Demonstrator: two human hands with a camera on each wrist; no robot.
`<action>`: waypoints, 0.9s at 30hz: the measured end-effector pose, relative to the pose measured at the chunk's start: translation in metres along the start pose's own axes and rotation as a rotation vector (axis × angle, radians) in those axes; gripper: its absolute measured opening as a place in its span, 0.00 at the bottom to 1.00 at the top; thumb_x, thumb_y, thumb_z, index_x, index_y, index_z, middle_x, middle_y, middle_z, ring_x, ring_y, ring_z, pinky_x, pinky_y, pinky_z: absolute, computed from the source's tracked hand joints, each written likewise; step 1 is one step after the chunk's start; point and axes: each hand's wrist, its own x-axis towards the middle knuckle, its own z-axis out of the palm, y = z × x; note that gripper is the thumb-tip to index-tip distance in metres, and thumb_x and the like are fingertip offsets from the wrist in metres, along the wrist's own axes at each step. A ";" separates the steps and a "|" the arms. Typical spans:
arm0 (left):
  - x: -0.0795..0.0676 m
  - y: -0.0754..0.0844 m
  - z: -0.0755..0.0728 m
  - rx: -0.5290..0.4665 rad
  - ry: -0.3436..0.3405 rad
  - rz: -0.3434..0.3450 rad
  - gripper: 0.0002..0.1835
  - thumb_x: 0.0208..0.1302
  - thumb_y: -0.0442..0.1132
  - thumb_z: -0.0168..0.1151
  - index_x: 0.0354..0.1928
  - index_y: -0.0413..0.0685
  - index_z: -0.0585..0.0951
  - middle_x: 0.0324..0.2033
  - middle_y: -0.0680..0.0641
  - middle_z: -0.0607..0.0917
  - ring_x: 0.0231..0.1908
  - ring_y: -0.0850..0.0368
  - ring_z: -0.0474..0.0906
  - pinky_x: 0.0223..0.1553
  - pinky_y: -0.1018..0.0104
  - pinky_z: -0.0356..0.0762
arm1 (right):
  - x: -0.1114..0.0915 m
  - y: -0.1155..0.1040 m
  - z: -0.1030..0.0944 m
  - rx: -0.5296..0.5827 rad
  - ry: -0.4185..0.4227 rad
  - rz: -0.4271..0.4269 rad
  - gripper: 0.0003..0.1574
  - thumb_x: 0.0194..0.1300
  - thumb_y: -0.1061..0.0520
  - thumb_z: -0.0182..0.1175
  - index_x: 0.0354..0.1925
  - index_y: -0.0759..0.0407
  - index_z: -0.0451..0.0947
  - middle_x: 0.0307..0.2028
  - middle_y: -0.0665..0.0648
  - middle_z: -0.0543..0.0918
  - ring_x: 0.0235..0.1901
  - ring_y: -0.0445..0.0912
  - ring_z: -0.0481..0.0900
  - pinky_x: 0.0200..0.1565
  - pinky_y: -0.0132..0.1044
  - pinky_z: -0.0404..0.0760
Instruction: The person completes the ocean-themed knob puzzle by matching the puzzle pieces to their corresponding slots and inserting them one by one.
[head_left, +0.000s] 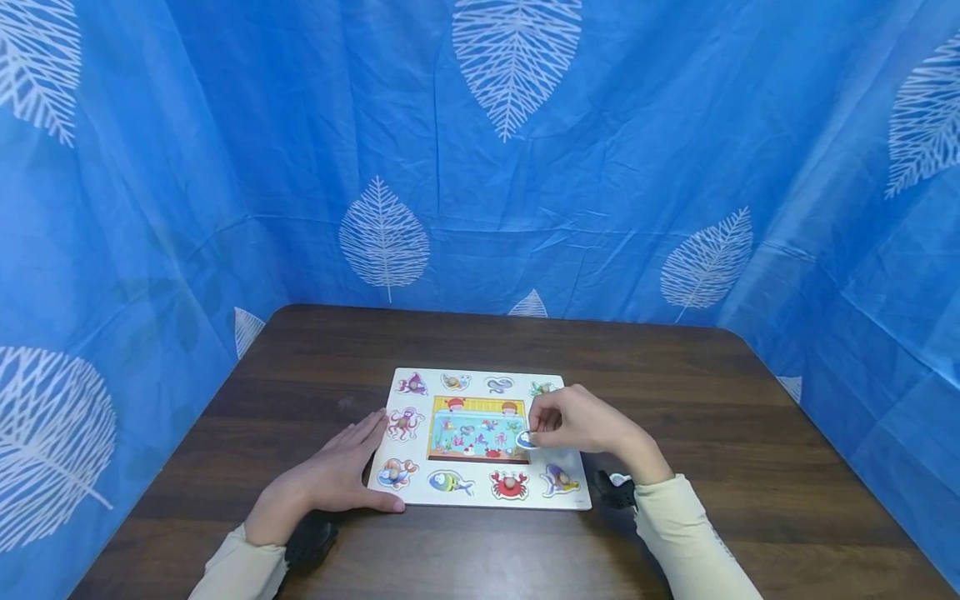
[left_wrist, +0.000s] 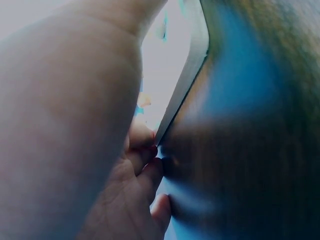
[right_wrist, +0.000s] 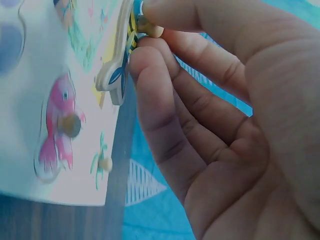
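A white wooden knob puzzle board [head_left: 480,497] with sea animals around a printed aquarium picture lies on the table. My right hand [head_left: 581,421] pinches the small wooden knob [right_wrist: 150,27] of a fish puzzle piece [right_wrist: 119,75] between thumb and fingers. That piece has a blue tail and yellow-black stripes; in the head view the fish piece [head_left: 525,439] is over the picture's right side, partly covered by the fingers. My left hand [head_left: 337,471] rests at the board's left side, fingers extended along the edge, thumb at the lower left corner. Its fingertips [left_wrist: 145,135] touch the board's edge.
Knobbed pieces sit in the board, among them a red crab [head_left: 509,485], an octopus [head_left: 405,423] and a pink fish [right_wrist: 60,125]. A striped fish picture [head_left: 451,482] shows no knob. A blue curtain with white leaves [head_left: 480,250] surrounds the dark wooden table [head_left: 675,392].
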 end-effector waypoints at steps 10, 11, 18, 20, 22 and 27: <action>0.000 -0.001 -0.001 0.006 -0.002 0.001 0.71 0.49 0.69 0.76 0.80 0.31 0.51 0.81 0.33 0.50 0.80 0.36 0.48 0.77 0.35 0.48 | 0.019 -0.019 0.012 0.012 -0.012 -0.054 0.09 0.61 0.58 0.74 0.30 0.47 0.82 0.25 0.40 0.81 0.26 0.36 0.77 0.32 0.31 0.82; 0.000 -0.001 -0.001 0.006 -0.001 0.000 0.71 0.49 0.69 0.76 0.80 0.31 0.51 0.81 0.34 0.50 0.80 0.36 0.47 0.77 0.35 0.48 | 0.020 -0.021 0.014 0.010 -0.009 -0.058 0.09 0.61 0.58 0.74 0.30 0.47 0.82 0.25 0.40 0.81 0.26 0.35 0.77 0.32 0.31 0.82; 0.000 -0.001 -0.001 0.007 0.002 -0.002 0.71 0.49 0.69 0.77 0.80 0.31 0.51 0.81 0.33 0.50 0.80 0.35 0.47 0.77 0.34 0.48 | 0.030 -0.029 0.031 0.044 -0.013 -0.064 0.08 0.62 0.57 0.74 0.31 0.48 0.83 0.25 0.40 0.83 0.26 0.35 0.78 0.33 0.31 0.82; 0.000 -0.001 -0.001 0.006 0.001 0.000 0.70 0.49 0.69 0.77 0.80 0.31 0.51 0.81 0.33 0.50 0.80 0.35 0.47 0.77 0.34 0.48 | 0.032 -0.030 0.037 0.040 -0.016 -0.064 0.08 0.62 0.56 0.74 0.31 0.47 0.82 0.25 0.39 0.82 0.25 0.34 0.77 0.33 0.30 0.82; 0.001 -0.001 -0.001 0.004 0.001 0.002 0.70 0.49 0.69 0.77 0.80 0.31 0.51 0.81 0.33 0.50 0.80 0.35 0.47 0.77 0.34 0.48 | 0.035 -0.031 0.043 0.041 -0.018 -0.081 0.08 0.62 0.56 0.74 0.30 0.47 0.82 0.24 0.39 0.81 0.25 0.33 0.77 0.32 0.30 0.81; 0.002 -0.002 -0.001 0.008 -0.003 0.002 0.71 0.49 0.69 0.76 0.80 0.31 0.50 0.81 0.33 0.50 0.80 0.35 0.47 0.77 0.34 0.48 | 0.039 -0.038 0.056 0.066 -0.029 -0.108 0.06 0.62 0.57 0.73 0.33 0.49 0.84 0.25 0.39 0.82 0.25 0.32 0.77 0.32 0.28 0.82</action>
